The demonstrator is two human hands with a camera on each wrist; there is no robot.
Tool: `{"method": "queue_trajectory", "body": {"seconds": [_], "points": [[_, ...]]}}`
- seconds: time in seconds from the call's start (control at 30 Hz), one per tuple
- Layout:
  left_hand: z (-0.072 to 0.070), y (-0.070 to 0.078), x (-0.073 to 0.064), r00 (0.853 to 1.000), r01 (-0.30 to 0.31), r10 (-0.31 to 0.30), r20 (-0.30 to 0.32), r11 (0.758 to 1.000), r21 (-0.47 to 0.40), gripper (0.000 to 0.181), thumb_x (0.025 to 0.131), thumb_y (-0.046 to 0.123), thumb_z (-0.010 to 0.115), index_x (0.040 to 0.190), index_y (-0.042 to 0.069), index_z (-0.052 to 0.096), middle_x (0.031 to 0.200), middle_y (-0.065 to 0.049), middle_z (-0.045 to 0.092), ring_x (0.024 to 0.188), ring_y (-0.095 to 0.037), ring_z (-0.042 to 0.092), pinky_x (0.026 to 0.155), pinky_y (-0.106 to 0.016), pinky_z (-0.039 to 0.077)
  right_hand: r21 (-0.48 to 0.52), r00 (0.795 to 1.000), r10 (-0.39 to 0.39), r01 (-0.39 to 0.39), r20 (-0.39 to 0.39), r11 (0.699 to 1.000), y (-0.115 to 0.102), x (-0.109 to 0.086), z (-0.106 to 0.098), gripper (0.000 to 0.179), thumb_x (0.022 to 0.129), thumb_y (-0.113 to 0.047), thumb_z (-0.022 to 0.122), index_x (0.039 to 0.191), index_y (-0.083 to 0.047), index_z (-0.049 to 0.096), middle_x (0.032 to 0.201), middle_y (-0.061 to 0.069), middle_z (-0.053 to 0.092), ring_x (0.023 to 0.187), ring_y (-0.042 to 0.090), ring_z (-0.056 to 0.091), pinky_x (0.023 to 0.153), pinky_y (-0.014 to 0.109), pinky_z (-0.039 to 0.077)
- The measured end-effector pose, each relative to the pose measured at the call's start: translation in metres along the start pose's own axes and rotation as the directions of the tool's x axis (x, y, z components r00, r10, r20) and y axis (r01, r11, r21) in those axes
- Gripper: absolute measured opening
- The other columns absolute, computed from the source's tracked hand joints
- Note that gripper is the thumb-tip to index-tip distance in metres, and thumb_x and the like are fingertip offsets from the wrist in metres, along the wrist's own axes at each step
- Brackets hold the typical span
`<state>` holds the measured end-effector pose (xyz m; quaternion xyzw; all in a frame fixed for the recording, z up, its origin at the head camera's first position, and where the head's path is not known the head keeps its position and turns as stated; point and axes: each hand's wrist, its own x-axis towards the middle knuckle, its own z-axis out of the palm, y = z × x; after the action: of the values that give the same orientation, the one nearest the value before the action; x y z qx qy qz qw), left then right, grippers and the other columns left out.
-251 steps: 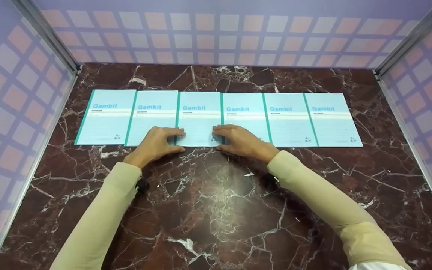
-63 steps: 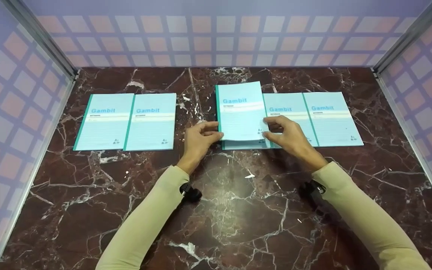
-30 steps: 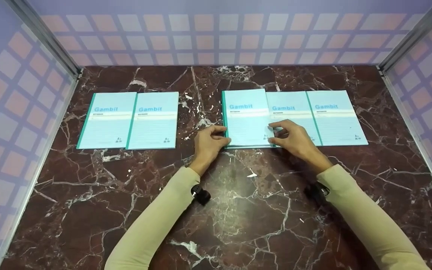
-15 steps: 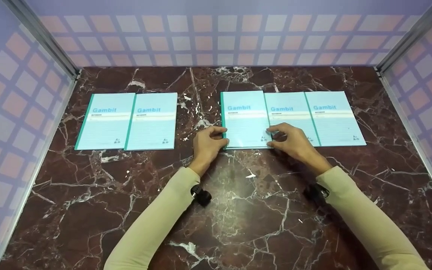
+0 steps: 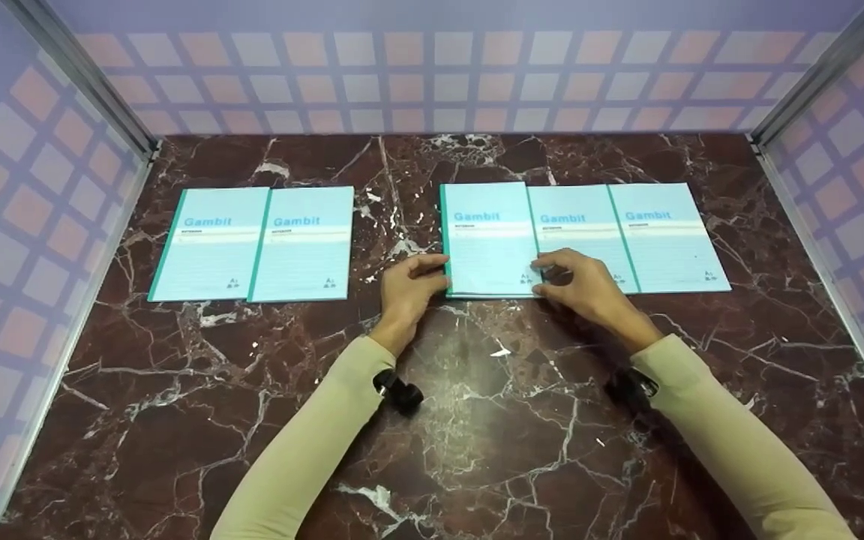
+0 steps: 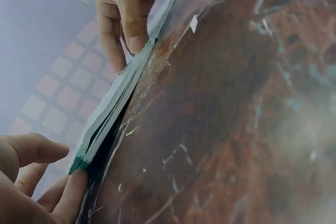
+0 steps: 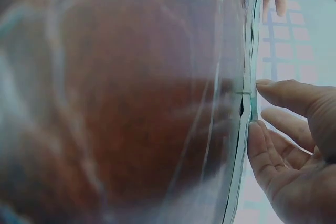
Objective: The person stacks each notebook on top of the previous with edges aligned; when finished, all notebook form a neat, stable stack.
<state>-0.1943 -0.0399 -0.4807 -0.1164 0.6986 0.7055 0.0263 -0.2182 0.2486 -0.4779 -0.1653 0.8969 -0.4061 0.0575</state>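
Note:
A pale blue "Gambit" notebook (image 5: 488, 232) with a green spine lies almost squarely on another notebook, whose front edge (image 5: 493, 297) shows beneath it. My left hand (image 5: 408, 294) is at the stack's left side, its fingertips at the spine near the front corner. In the left wrist view one left finger (image 6: 73, 190) touches the green corner of the spine (image 6: 79, 163). My right hand (image 5: 588, 289) is at the opposite front corner, its fingertips at the upper notebook's right edge. The right wrist view shows the right fingers (image 7: 257, 142) against the stacked notebook edges (image 7: 254, 51).
To the right lie a partly overlapped notebook (image 5: 571, 217) and an end notebook (image 5: 668, 247). Two more notebooks, an outer one (image 5: 211, 247) and an inner one (image 5: 304, 247), lie side by side at the left. Checkered walls (image 5: 432, 82) enclose the dark marble table (image 5: 432, 420).
The third notebook from the left was lifted, carried right and laid on the fourth, leaving a gap in the row. Over the last half second my left hand has eased slightly left.

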Motion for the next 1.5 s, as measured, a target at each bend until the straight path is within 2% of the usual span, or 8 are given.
{"method": "queue_trajectory", "body": {"seconds": [0.23, 0.43, 0.6, 0.73, 0.83, 1.0, 1.27, 1.5], "points": [[-0.003, 0.002, -0.001, 0.997, 0.045, -0.04, 0.061, 0.995, -0.09, 0.034, 0.089, -0.008, 0.078, 0.122, 0.001, 0.078, 0.115, -0.014, 0.075, 0.098, -0.024, 0.072, 0.085, -0.033, 0.062, -0.005, 1.0, 0.002, -0.002, -0.005, 1.0, -0.001, -0.003, 0.003, 0.039, 0.089, -0.001, 0.085, 0.126, 0.002, 0.073, 0.132, 0.02, 0.069, 0.111, 0.038, 0.07, 0.1, 0.048, 0.058], [-0.007, 0.002, 0.001, 0.997, 0.041, -0.041, 0.07, 0.999, 0.005, 0.033, 0.087, -0.007, 0.076, 0.12, 0.001, 0.078, 0.111, -0.014, 0.075, 0.098, -0.024, 0.072, 0.08, -0.03, 0.06, -0.025, 1.0, -0.024, 0.024, 0.013, 0.999, -0.003, -0.005, 0.004, 0.041, 0.088, 0.0, 0.085, 0.127, 0.002, 0.073, 0.144, 0.02, 0.063, 0.114, 0.038, 0.069, 0.103, 0.048, 0.056], [-0.015, 0.003, -0.001, 0.997, 0.021, -0.025, 0.068, 0.998, 0.065, 0.033, 0.089, -0.005, 0.076, 0.121, 0.003, 0.078, 0.11, -0.012, 0.076, 0.1, -0.024, 0.073, 0.066, -0.027, 0.055, -0.057, 0.999, -0.038, 0.04, 0.035, 0.998, -0.008, -0.005, 0.005, 0.042, 0.087, -0.001, 0.086, 0.127, 0.002, 0.073, 0.143, 0.019, 0.064, 0.116, 0.039, 0.067, 0.103, 0.05, 0.055], [-0.026, 0.004, -0.003, 0.996, -0.04, 0.029, 0.08, 0.99, 0.136, 0.031, 0.091, -0.004, 0.076, 0.121, 0.003, 0.078, 0.112, -0.012, 0.076, 0.104, -0.025, 0.073, 0.075, -0.031, 0.061, -0.101, 0.995, -0.082, 0.087, 0.05, 0.991, -0.014, -0.002, 0.009, 0.042, 0.087, -0.004, 0.087, 0.126, 0.002, 0.074, 0.138, 0.02, 0.067, 0.119, 0.041, 0.064, 0.105, 0.052, 0.052], [-0.032, 0.004, -0.003, 0.989, -0.128, 0.102, 0.109, 0.957, 0.259, 0.029, 0.091, -0.004, 0.077, 0.119, 0.004, 0.079, 0.114, -0.011, 0.077, 0.106, -0.024, 0.073, 0.085, -0.035, 0.062, -0.142, 0.989, -0.141, 0.146, 0.04, 0.979, -0.016, -0.002, 0.012, 0.042, 0.086, -0.005, 0.088, 0.124, 0.003, 0.074, 0.132, 0.022, 0.069, 0.119, 0.043, 0.062, 0.105, 0.053, 0.052], [-0.038, 0.005, -0.005, 0.963, -0.246, 0.163, 0.216, 0.862, 0.443, 0.03, 0.093, -0.002, 0.078, 0.121, 0.007, 0.08, 0.117, -0.011, 0.077, 0.108, -0.025, 0.073, 0.086, -0.041, 0.062, -0.202, 0.976, -0.214, 0.218, 0.043, 0.955, -0.018, -0.004, 0.015, 0.042, 0.086, -0.004, 0.089, 0.124, 0.005, 0.073, 0.125, 0.024, 0.071, 0.116, 0.044, 0.063, 0.102, 0.054, 0.054], [-0.034, 0.009, -0.006, 0.949, -0.287, 0.162, 0.269, 0.795, 0.534, 0.036, 0.086, -0.007, 0.081, 0.121, 0.002, 0.078, 0.118, -0.017, 0.076, 0.106, -0.029, 0.075, 0.092, -0.035, 0.062, -0.257, 0.963, -0.257, 0.27, 0.085, 0.928, -0.019, -0.007, 0.014, 0.044, 0.088, -0.004, 0.086, 0.129, 0.007, 0.071, 0.128, 0.025, 0.071, 0.116, 0.045, 0.064, 0.104, 0.056, 0.053], [-0.032, 0.006, -0.008, 0.933, -0.35, 0.222, 0.284, 0.743, 0.57, 0.04, 0.08, -0.012, 0.084, 0.119, -0.003, 0.078, 0.115, -0.02, 0.077, 0.101, -0.031, 0.077, 0.089, -0.032, 0.063, -0.273, 0.959, -0.27, 0.283, 0.087, 0.919, -0.019, -0.009, 0.015, 0.042, 0.089, -0.004, 0.085, 0.128, 0.006, 0.072, 0.124, 0.021, 0.074, 0.109, 0.041, 0.065, 0.097, 0.054, 0.056]]}}
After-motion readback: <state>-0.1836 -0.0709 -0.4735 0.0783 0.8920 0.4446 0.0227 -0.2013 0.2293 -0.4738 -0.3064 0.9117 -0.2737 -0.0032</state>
